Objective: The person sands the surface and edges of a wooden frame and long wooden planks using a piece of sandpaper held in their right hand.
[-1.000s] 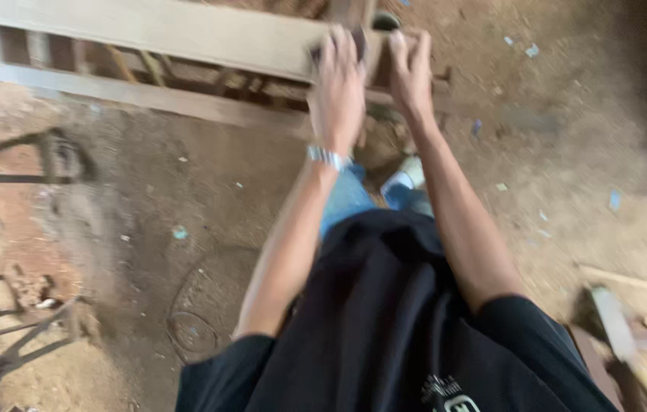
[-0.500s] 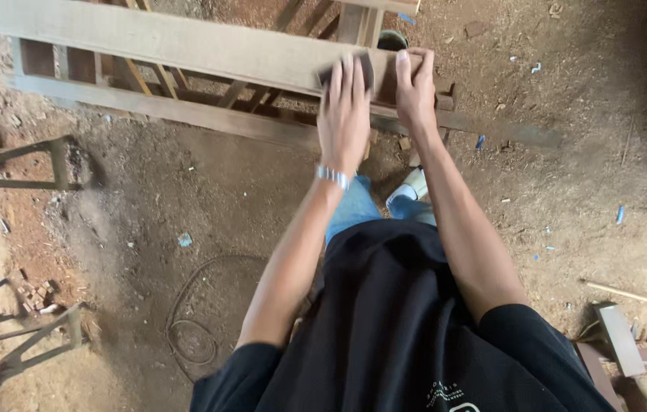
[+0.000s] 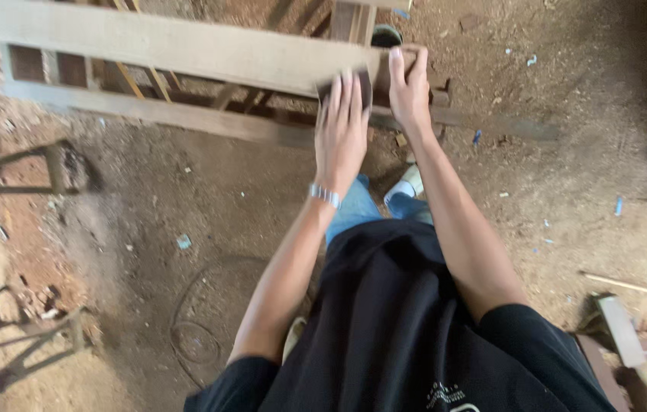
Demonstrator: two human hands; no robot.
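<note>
A long pale wooden plank (image 3: pixel 171 46) lies across a wooden frame in front of me. My left hand (image 3: pixel 341 130) presses flat on a dark sanding pad (image 3: pixel 346 85) against the plank's near edge, close to its right end. My right hand (image 3: pixel 409 88) grips the plank's right end, fingers wrapped over the top. A silver bracelet (image 3: pixel 324 195) sits on my left wrist. I wear a black shirt and blue jeans.
A second wooden rail (image 3: pixel 155 113) runs below the plank. Dirt floor with sawdust and scraps lies all around. Wooden frames (image 3: pixel 10 164) stand at the left, a coil of wire (image 3: pixel 201 320) on the ground, and wood pieces (image 3: pixel 621 336) at the lower right.
My left hand has slid down and back along the plank's edge with the pad. The right hand keeps its grip on the plank's end. The view has shifted slightly.
</note>
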